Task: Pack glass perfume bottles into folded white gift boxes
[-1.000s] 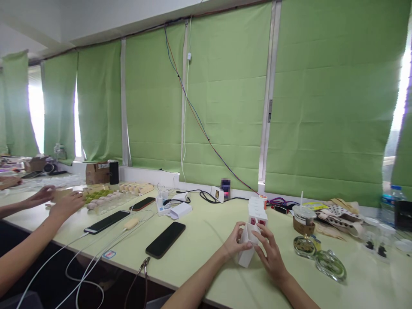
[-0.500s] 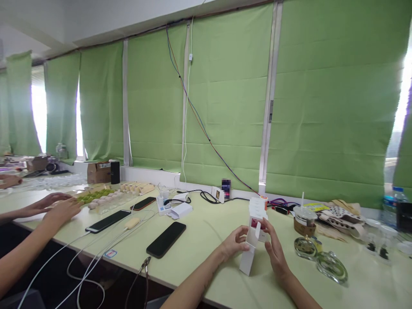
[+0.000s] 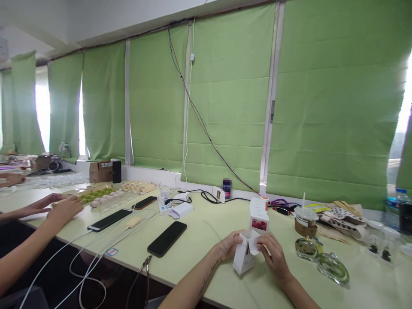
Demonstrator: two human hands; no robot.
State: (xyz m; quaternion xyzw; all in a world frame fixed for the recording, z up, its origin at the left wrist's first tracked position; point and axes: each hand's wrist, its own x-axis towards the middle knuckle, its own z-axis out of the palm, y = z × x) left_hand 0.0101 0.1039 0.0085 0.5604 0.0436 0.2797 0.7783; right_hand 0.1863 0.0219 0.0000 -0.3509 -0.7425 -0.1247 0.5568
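A small white cardboard box (image 3: 242, 259) is tilted just above the pale table (image 3: 199, 253), its top end open. My left hand (image 3: 230, 245) grips its upper left side, fingers partly hidden behind it. The thumb and fingers of my right hand (image 3: 272, 254) pinch a flap at the box's upper right. Behind the box stands a row of similar white boxes (image 3: 258, 214); the nearest shows a dark red picture on its front.
A black phone (image 3: 167, 239) lies left of my arm, with white cables and a charger further left. Glass jars (image 3: 333, 268) and a cup with a straw (image 3: 305, 221) stand at right. A co-worker's hands (image 3: 62, 210) are beside green and pink pieces at far left.
The white box has turned and tilted, and has come away from the row behind it. My right hand has moved down and now pinches its flap.
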